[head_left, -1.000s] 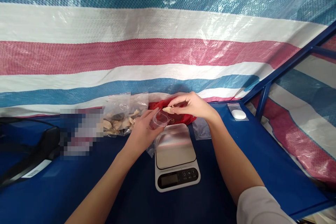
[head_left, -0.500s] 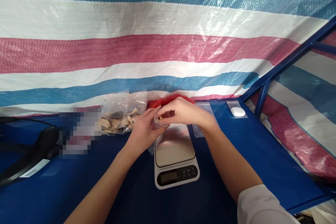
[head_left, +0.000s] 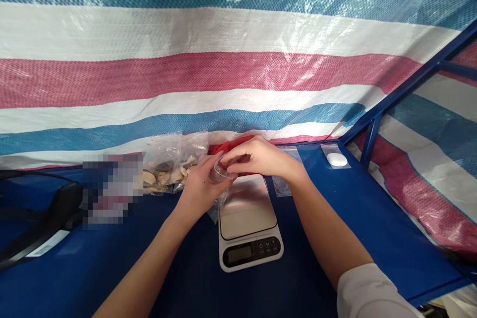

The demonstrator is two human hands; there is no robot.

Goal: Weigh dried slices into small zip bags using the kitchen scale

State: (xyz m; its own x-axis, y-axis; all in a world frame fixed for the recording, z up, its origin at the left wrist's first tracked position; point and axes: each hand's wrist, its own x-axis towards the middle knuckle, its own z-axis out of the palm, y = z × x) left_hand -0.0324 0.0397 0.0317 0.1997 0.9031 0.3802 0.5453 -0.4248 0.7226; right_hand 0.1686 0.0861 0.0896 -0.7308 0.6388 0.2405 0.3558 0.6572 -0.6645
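Seen from the head camera, two hands meet at a clear plastic cup (head_left: 220, 175) beyond a kitchen scale (head_left: 248, 213) on a blue worktop (head_left: 331, 203).
The left hand (head_left: 203, 179) grips the cup near the scale's far edge; the right hand (head_left: 251, 158) bends its fingers into the mouth, any hold there hidden. Work appears unfinished: the cup is off the scale's plate, and dried pieces (head_left: 162, 176) remain bagged at left. The display (head_left: 239, 254) gives no legible figure; buttons read "M" and "T" beside a power mark, with smaller print illegible, like the white label (head_left: 48, 243) at far left.
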